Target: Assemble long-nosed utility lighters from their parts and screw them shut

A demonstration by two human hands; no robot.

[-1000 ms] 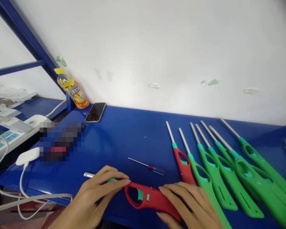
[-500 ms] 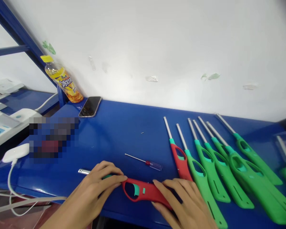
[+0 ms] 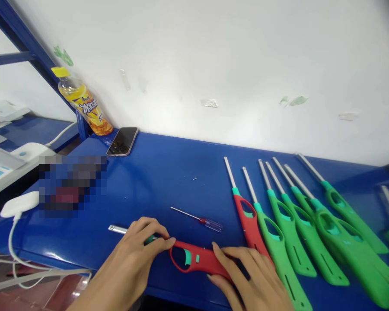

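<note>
Both my hands hold a red long-neck gas lighter (image 3: 201,261) near the table's front edge, its metal tube pointing left. My left hand (image 3: 142,246) is closed around the neck end, hiding part of the green collar. My right hand (image 3: 249,276) grips the handle's right end between thumb and fingers. The green trigger and a small green switch show between my hands. Behind the lighter lies a small screwdriver (image 3: 209,223) with a clear purplish handle. To the right, another red lighter (image 3: 251,224) lies beside several green lighters (image 3: 287,255).
A phone (image 3: 123,141) and a yellow-capped drink bottle (image 3: 84,103) stand or lie at the back left of the blue table (image 3: 162,172). A white charger with cable (image 3: 21,204) is at the left edge. A white wall (image 3: 194,65) rises behind.
The view has shifted slightly, so things on the table appear a little displaced. Both hands keep their hold on the red lighter, with hardly any movement.
</note>
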